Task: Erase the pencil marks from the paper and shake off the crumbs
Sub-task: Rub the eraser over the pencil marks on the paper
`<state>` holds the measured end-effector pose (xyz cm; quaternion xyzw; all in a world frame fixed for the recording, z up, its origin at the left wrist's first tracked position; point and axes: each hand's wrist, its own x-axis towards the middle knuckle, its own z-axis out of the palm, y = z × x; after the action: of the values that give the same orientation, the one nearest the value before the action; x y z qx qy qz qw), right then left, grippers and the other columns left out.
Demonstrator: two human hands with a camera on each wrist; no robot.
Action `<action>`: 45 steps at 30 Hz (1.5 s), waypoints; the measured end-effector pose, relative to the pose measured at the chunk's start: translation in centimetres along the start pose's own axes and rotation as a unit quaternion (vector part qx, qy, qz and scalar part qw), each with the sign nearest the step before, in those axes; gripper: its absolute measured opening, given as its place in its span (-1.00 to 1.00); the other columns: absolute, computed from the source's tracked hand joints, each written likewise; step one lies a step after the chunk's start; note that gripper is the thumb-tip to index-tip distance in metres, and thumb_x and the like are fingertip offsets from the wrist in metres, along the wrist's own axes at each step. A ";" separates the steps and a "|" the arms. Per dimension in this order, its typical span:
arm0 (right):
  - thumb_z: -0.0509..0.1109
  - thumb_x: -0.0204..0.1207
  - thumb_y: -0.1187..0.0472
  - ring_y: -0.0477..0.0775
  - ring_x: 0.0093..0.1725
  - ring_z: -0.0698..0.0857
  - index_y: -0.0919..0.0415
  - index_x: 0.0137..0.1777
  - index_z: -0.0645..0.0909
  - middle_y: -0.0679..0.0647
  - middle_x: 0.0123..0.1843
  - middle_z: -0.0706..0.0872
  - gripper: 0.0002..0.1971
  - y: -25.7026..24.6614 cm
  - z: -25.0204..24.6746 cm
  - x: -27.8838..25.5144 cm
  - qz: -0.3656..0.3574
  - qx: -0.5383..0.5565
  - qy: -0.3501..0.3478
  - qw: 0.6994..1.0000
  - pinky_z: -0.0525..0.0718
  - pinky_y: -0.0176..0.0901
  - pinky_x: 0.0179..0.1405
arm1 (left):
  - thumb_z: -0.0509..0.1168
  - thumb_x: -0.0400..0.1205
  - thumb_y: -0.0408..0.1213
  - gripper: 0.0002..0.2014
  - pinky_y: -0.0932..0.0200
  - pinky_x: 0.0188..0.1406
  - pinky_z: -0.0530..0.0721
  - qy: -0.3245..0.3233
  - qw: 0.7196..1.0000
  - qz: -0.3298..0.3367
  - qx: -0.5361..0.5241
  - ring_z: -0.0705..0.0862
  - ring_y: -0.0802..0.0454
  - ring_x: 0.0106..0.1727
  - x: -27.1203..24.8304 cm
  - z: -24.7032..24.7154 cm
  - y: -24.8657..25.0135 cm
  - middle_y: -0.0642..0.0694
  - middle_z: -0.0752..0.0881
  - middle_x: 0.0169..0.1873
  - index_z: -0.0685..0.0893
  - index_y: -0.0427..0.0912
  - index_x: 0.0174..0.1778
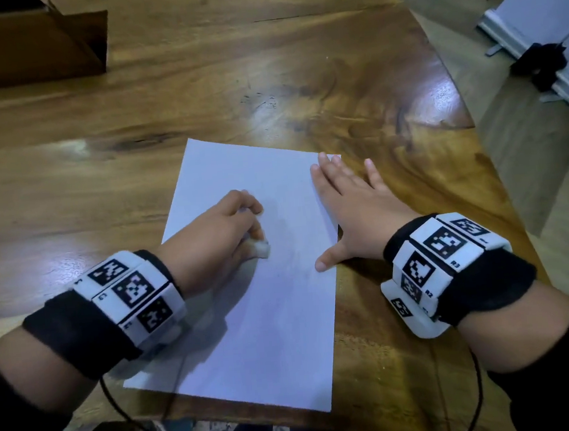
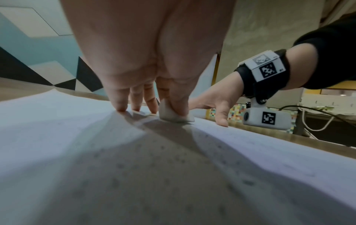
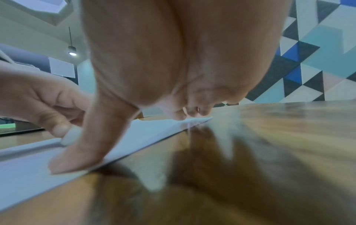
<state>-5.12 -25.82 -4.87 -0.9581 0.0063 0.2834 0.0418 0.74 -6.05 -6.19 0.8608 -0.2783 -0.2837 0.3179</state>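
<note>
- The paper (image 1: 258, 286) lies on the wooden tabletop (image 1: 196, 85), close to its near edge and its right edge.
- The left hand (image 1: 215, 231) pinches a white eraser (image 1: 260, 248) in a closed grip and presses it on the middle of the sheet.
- The right hand (image 1: 355, 216) lies flat with fingers spread, pinning the paper's right edge.
- Small grey crumbs (image 2: 173, 158) dot the sheet in the left wrist view.
- Judged step: rubbing out; pencil marks are too faint to make out.
- Next calls for putting the eraser down, then lifting and shaking the sheet.
</note>
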 end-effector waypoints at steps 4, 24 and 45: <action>0.48 0.34 -0.26 0.03 0.67 -0.31 0.23 0.66 -0.35 0.10 0.69 -0.38 0.23 0.5 -0.4 0.4 -0.004 0.040 0.007 0.999 -0.27 0.03 0.65 | 0.31 0.54 -0.17 -0.79 0.30 0.10 0.42 0.010 0.990 0.054 0.132 0.60 0.03 0.03 1.4 -0.6 -0.1 0.01 0.40 0.21 0.64 -0.27 -0.09; 0.40 0.09 -0.54 0.01 0.64 -0.41 0.25 0.62 -0.46 0.10 0.66 -0.48 0.46 0.0 0.3 -0.2 0.024 -0.027 -0.021 0.999 -0.41 0.50 0.47 | 0.27 0.50 -0.22 -0.85 0.20 -0.24 0.40 -0.110 0.954 0.160 0.228 0.59 -0.16 -0.21 1.8 0.9 3.1 -0.16 0.58 -0.29 0.66 -0.23 -0.28; 0.41 0.05 -0.54 0.01 0.64 -0.42 0.24 0.62 -0.47 0.09 0.65 -0.50 0.48 -0.1 0.4 -0.2 0.029 -0.018 -0.029 0.999 -0.33 0.60 0.45 | 0.24 0.49 -0.31 -0.87 0.16 -0.28 0.36 -0.111 0.955 0.176 0.213 0.49 -0.13 -0.30 2.3 1.7 3.7 -0.21 0.52 -0.34 0.57 -0.27 -0.36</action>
<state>-5.48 -25.72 -5.10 -0.9495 0.0275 0.3120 0.0170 0.13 -10.62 -5.37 0.8089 -0.5128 -0.2513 0.1395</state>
